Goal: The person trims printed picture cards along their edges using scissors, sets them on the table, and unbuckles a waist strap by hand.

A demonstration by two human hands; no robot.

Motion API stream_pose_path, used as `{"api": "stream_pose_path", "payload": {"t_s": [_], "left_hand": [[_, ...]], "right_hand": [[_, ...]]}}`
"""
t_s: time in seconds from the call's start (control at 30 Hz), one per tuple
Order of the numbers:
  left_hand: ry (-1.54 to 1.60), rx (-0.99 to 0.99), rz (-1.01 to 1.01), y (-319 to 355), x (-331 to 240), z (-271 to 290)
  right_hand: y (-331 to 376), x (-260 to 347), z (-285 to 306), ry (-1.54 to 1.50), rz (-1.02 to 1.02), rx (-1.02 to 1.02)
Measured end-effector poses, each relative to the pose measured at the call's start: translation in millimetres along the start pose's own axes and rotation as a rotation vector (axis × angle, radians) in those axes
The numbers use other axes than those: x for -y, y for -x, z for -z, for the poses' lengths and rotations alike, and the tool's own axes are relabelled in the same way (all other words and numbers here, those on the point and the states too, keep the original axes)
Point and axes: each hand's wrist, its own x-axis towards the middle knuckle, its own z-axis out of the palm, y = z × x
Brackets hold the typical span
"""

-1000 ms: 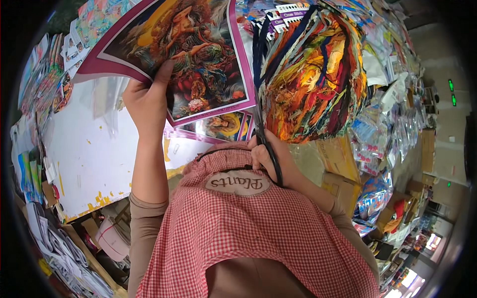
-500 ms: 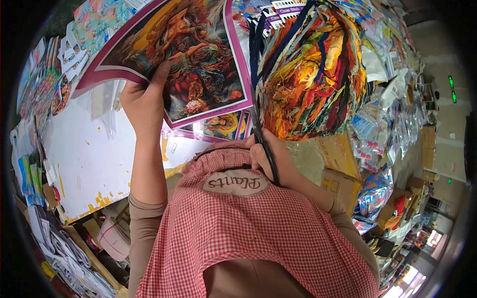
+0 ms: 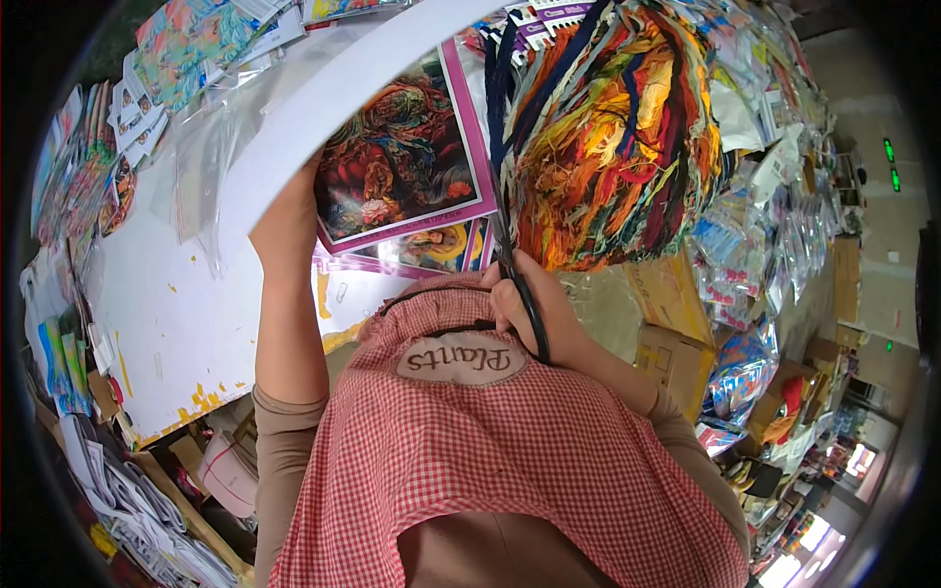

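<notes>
My left hand [image 3: 286, 216] is at the lower left corner of a printed picture sheet [image 3: 402, 162] with a purple border. The sheet's far left side curls over, so its white back [image 3: 294, 132] hides my fingers. A second purple-bordered print [image 3: 436, 245] peeks out beneath it. Close to my apron, my right hand [image 3: 534, 299] is closed around a long, narrow dark strip [image 3: 534, 328], whose kind I cannot make out. Its upper end meets a thick bundle of multicoloured embroidery threads [image 3: 618, 147] hanging from a white-and-purple card [image 3: 549, 24].
Clear plastic sleeves [image 3: 201, 186] lie on the white table [image 3: 167, 314], whose edge is worn. Stacked prints and thread bundles [image 3: 78, 176] line the left. Cardboard boxes [image 3: 671, 363] and heaps of plastic-wrapped packets [image 3: 745, 284] stand at the right. A pink bag [image 3: 227, 475] is below the table.
The printed sheet's left side has curled over toward the right, showing its white back and covering my left fingers. My right hand has barely moved.
</notes>
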Motion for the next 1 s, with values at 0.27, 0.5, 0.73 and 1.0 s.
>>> {"api": "stream_pose_path", "payload": {"t_s": [0.27, 0.5, 0.73, 1.0], "left_hand": [[-0.252, 0.033, -0.277, -5, 40, 20], [-0.169, 0.040, -0.090, 4, -6, 9], [-0.067, 0.058, -0.076, 7, -7, 7], [-0.331, 0.136, -0.143, 6, 1, 6]], "right_hand": [[1, -2, -2, 0.013, 0.025, -0.015], [1, 0, -2, 0.045, 0.010, -0.011], [2, -3, -4, 0.048, 0.006, -0.046], [1, -5, -5, 0.082, -0.071, -0.103]]}}
